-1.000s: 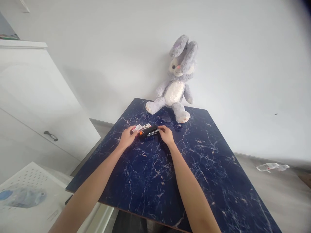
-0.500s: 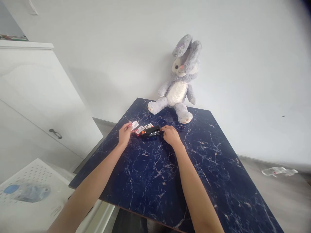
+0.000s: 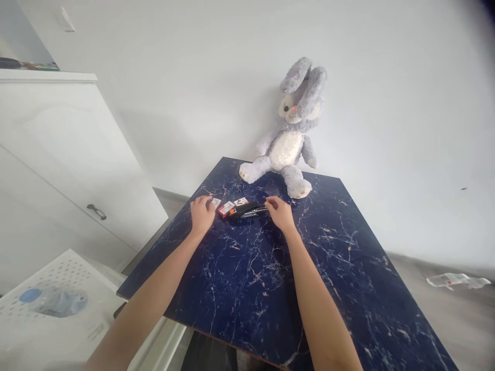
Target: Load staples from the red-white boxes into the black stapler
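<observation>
My left hand [image 3: 201, 214] is closed around the near left side of a small white box [image 3: 217, 203], which its fingers partly cover. Just right of it lies a red and white box [image 3: 225, 209], and behind that is another small white box [image 3: 240, 201] with a dark picture. A black stapler [image 3: 247, 208] with an orange mark at its left end lies in front of them. From its right side a thin silvery part extends toward my right hand [image 3: 280, 212]. Thumb and fingers there are pinched at that end; the exact contact is too small to see.
A grey plush rabbit [image 3: 288, 147] sits against the wall at the back of the dark blue marbled table [image 3: 247, 288]. White cabinets [image 3: 62, 149] stand on the left. A white box [image 3: 46, 330] is at lower left, and clear plastic [image 3: 456, 281] lies on the floor at right.
My right hand has drawn slightly right, and more of the stapler's silvery part shows. My left hand has lowered the white box and covers more of it. The whole view has shifted a little.
</observation>
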